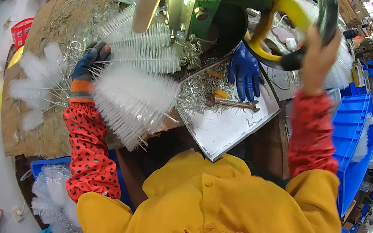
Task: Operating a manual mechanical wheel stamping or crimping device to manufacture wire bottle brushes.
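Observation:
My left hand (89, 64), in a blue glove with an orange cuff, is closed round the wire ends of several white bristle brushes (132, 103). Their bristles fan out to the right, below a green machine (228, 23). My bare right hand (320, 59), slightly blurred, is wrapped round the dark rim of the machine's handwheel (329, 15), which has yellow spokes. Left of my gloved hand, more white brushes (37, 85) lie on the worn wooden bench (22, 137). A pale cylindrical piece (146, 10) hangs above the held brushes; the brushes' far ends are partly hidden.
Below the machine a white tray (214, 143) holds metal wire clippings (200, 92), a wrench (235, 103) and a blue glove (244, 72). A blue crate (351, 138) stands at the right. Brushes (55, 193) fill a blue bin at lower left.

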Demonstrator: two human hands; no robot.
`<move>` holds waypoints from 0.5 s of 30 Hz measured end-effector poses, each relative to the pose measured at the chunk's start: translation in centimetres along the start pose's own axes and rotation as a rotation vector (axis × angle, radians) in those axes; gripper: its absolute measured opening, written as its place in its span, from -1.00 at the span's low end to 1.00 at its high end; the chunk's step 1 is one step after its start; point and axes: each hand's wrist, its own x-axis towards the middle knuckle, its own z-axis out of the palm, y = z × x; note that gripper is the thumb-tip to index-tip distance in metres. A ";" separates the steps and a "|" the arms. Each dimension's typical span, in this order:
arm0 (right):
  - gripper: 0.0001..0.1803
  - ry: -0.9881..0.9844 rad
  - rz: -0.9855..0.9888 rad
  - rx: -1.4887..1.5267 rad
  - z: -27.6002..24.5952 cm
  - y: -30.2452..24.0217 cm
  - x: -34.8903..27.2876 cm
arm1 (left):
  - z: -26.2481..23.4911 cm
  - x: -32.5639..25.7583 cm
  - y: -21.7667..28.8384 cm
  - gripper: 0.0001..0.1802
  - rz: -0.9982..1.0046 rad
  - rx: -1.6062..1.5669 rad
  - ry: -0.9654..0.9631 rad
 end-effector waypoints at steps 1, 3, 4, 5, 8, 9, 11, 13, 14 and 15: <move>-0.61 0.057 -0.026 0.201 0.4 1.8 -2.1 | 0.2 -0.3 0.0 -0.56 -0.038 0.026 -0.009; -0.57 0.084 -0.108 0.255 1.0 5.7 -3.5 | 0.4 -0.8 0.2 -0.52 -0.099 0.054 -0.113; -0.54 0.032 -0.122 0.202 0.8 7.4 -2.9 | 0.2 -1.4 0.4 -0.43 -0.236 0.063 -0.192; -0.51 0.004 -0.153 0.155 0.1 8.3 -2.0 | 0.2 -1.7 0.5 -0.43 -0.225 0.197 -0.216; -0.62 -0.099 -0.176 0.026 -1.4 8.4 1.9 | -0.6 -2.4 0.8 -0.51 -0.188 0.426 -0.349; -0.65 -0.175 -0.242 0.012 -1.8 7.5 2.7 | -0.8 -2.2 0.9 -0.56 -0.221 0.395 -0.297; -0.64 -0.125 -0.256 -0.190 -1.9 5.2 4.2 | -1.4 -2.2 0.9 -0.65 -0.293 0.336 -0.158; -0.60 -0.119 -0.364 -0.316 -1.7 2.8 5.3 | -2.0 -2.0 1.0 -0.78 -0.261 0.191 -0.101; -0.58 -0.118 -0.413 -0.381 -1.4 2.1 5.6 | -2.2 -1.9 1.1 -0.78 -0.242 0.138 -0.067; -0.57 -0.092 -0.563 -0.471 -1.0 1.4 6.2 | -2.4 -1.8 1.1 -0.79 -0.220 0.078 -0.005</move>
